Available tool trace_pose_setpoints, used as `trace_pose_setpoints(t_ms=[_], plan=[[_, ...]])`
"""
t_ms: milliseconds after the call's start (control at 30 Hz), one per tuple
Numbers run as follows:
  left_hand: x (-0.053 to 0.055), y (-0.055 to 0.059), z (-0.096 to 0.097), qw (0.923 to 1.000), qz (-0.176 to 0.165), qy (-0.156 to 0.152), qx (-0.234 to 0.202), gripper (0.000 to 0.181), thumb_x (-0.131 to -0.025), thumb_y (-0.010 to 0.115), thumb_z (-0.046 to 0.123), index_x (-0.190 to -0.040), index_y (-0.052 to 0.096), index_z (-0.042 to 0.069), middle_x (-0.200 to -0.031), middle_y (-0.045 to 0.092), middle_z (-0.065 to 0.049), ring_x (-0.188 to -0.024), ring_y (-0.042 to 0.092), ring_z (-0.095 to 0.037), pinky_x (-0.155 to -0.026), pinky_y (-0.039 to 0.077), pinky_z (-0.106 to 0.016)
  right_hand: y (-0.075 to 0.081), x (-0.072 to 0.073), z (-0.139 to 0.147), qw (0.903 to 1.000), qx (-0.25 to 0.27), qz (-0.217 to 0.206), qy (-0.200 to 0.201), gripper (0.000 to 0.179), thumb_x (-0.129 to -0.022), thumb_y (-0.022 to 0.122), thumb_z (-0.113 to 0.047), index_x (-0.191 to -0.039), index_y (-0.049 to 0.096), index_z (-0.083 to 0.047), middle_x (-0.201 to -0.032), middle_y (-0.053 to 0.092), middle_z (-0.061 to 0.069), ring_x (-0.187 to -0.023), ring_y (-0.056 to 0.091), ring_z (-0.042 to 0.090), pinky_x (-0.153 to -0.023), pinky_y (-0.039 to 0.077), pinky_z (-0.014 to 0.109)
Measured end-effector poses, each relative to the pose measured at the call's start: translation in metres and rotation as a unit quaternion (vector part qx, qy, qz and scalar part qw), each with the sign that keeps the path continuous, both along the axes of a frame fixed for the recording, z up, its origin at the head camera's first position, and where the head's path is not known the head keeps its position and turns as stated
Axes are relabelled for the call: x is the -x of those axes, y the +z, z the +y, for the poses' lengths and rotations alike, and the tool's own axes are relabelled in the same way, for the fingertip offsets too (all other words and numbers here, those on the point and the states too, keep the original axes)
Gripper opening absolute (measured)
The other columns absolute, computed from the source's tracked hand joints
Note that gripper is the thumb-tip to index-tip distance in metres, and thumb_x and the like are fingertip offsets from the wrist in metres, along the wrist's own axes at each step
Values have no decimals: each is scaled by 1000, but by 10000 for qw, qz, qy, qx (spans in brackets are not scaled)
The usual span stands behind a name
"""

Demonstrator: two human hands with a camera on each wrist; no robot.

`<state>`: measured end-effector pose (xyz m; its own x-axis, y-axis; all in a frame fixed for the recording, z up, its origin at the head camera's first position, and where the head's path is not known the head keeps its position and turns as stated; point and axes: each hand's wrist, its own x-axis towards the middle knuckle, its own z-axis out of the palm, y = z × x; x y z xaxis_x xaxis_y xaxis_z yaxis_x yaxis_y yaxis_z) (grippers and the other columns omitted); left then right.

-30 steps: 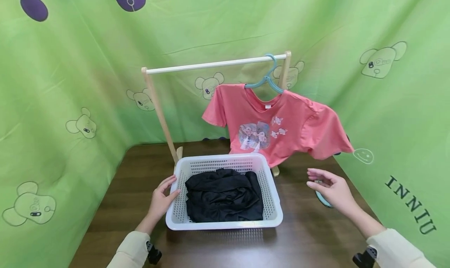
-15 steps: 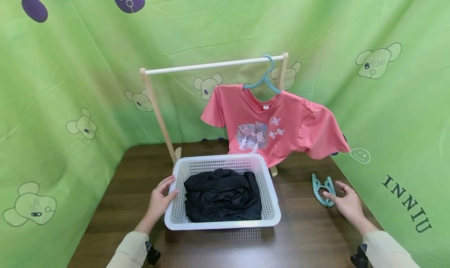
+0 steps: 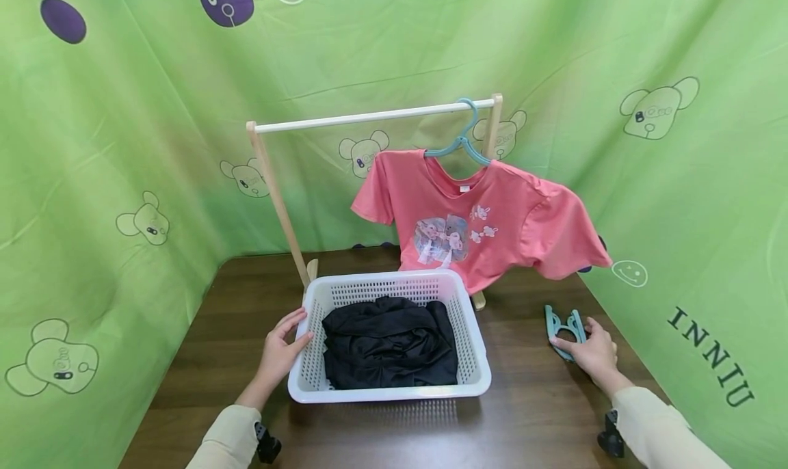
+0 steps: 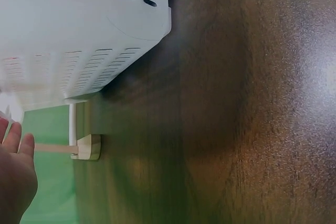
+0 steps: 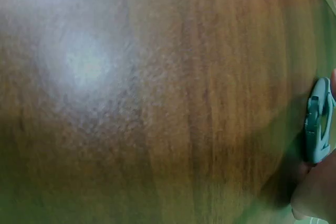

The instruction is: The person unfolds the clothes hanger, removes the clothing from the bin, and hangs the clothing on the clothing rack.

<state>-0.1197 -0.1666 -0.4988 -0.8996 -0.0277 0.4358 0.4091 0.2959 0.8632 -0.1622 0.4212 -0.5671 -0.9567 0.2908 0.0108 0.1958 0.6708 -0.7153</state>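
A white perforated plastic basket (image 3: 388, 394) stands on the table with crumpled black cloth (image 3: 390, 346) inside. At its left rim rests my left hand (image 3: 278, 351), fingers extended and thumb lying over the edge; the left wrist view shows those fingers (image 4: 11, 139) beside the basket wall (image 4: 68, 35). On the right of the table my right hand (image 3: 594, 353) pinches a folded blue-green clothes hanger (image 3: 550, 325), thumb on the near left side, fingers on the right. In the right wrist view the hanger (image 5: 317, 124) is at the right border, partly covered by the hand.
Behind the basket stands a wooden rack with a white rail (image 3: 369, 118). A pink T-shirt (image 3: 474, 216) hangs at its right end on a blue hanger (image 3: 462, 141), its lower part behind the basket. Green printed cloth (image 3: 154, 113) encloses the brown table (image 3: 523, 414).
My right hand has come down and inward from beside the folded hanger, and its thumb and fingers have closed on it. My left hand stays at the basket rim.
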Motion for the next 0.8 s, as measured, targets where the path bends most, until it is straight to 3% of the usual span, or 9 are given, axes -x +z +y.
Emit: trace_pose_setpoints(t_ms=[433, 633, 800], plan=[[-1, 2, -1, 9998, -214, 36, 26, 38, -80, 69, -16, -116, 58, -21, -128, 52, -36, -116, 50, -49, -98, 41, -22, 9, 3, 5, 9984, -242, -453, 248, 103, -74, 83, -36, -141, 26, 18, -130, 36, 44, -115, 30, 62, -91, 27, 65], [-1, 1, 0, 9997, -218, 68, 35, 37, -80, 69, -15, -115, 58, -21, -128, 52, -36, -115, 50, -49, -96, 41, -16, 10, 1, 7, 9981, -230, -419, 393, 103, -73, 84, -33, -140, 26, 19, -134, 34, 44, -116, 30, 63, -94, 26, 66], [-1, 0, 1, 10000, -34, 81, 34, 36, -78, 69, -18, -112, 59, -23, -125, 52, -39, -113, 50, -51, -94, 42, -16, 12, -1, 13, 9972, -257, -287, 634, 95, -78, 80, -30, -137, 26, 22, -132, 34, 46, -116, 38, 59, -93, 35, 63]])
